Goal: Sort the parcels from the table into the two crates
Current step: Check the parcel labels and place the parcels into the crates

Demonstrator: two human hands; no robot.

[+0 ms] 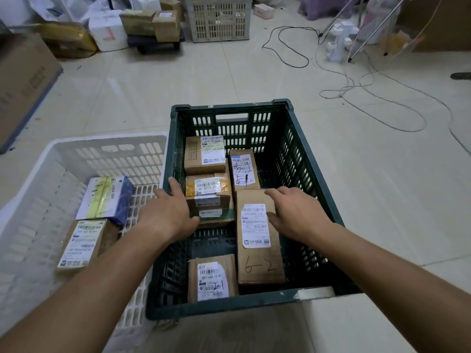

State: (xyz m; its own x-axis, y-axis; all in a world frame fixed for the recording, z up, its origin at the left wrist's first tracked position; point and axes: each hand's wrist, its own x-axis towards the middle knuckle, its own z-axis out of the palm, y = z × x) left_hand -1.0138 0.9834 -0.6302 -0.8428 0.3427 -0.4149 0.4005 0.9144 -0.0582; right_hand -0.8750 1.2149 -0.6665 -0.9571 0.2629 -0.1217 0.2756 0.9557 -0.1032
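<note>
A dark green crate [316, 194] stands in the middle of the floor and holds several brown labelled parcels. My left hand [168, 210] lies flat against the left side of a yellow-taped parcel [209, 192], thumb at its front corner. The fingers of my right hand [293, 210] are stretched over the far end of a long parcel marked "6-2" [257, 256], and the thumb is on its label. To the left, a white crate [38, 179] holds a white-and-blue box [104, 197] and a brown parcel [84, 243].
A grey crate [219, 19] and a pile of boxes [142, 24] stand at the back. A big cardboard box [23, 82] sits at the far left. Loose cables [369, 98] and stand legs [369, 31] cross the floor on the right.
</note>
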